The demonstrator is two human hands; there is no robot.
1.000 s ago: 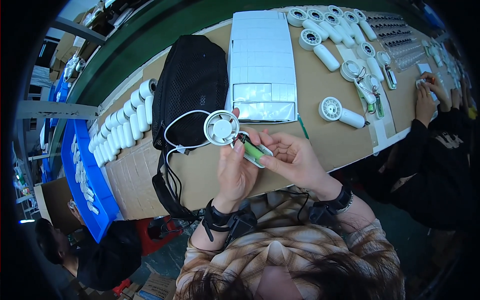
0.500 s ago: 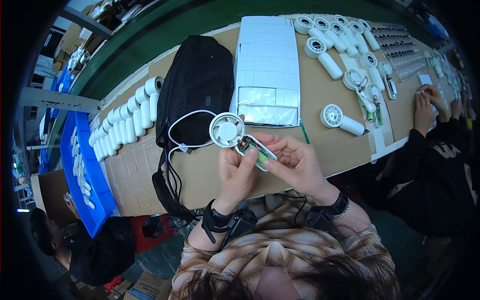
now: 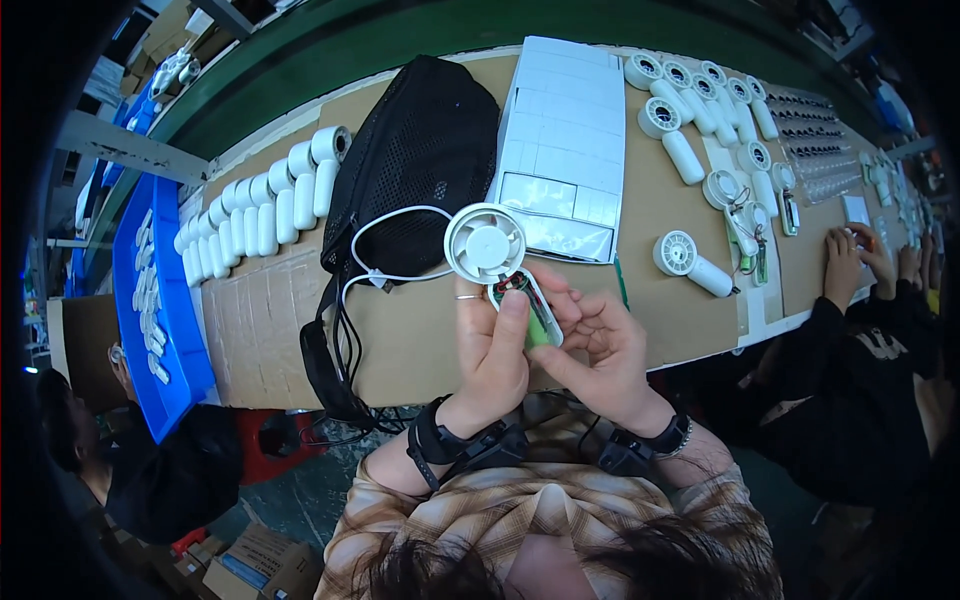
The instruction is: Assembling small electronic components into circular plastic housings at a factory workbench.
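Grasping a white handheld fan (image 3: pixel 487 246) in the fingers of the left hand (image 3: pixel 490 350), with the thumb laid over the opened handle (image 3: pixel 553 331). Holding it above the table (image 3: pixel 280 345), near the middle of the near edge, round head toward the far edge and handle slanting back toward the near one. Showing red wires and a green cylinder (image 3: pixel 538 328) inside. Holding the right hand (image 3: pixel 608 352) half curled at the handle's lower end, thumb close against it; cannot tell whether pinching or merely touching.

Visible just beyond the fan, toward the far edge: a black mesh bag (image 3: pixel 425 150) with a looped white cable (image 3: pixel 400 211) at its near side, and beside it a white rectangular pack (image 3: pixel 562 140). Lined up toward the left end: a row of white fans (image 3: pixel 265 225). Set against that end: a blue tray (image 3: pixel 200 385) of small white parts. Spread toward the far right corner: more white fans (image 3: pixel 683 158) and a clear plastic tray (image 3: pixel 820 150). Near the right end, at the near edge: a co-worker's hands (image 3: pixel 845 265).
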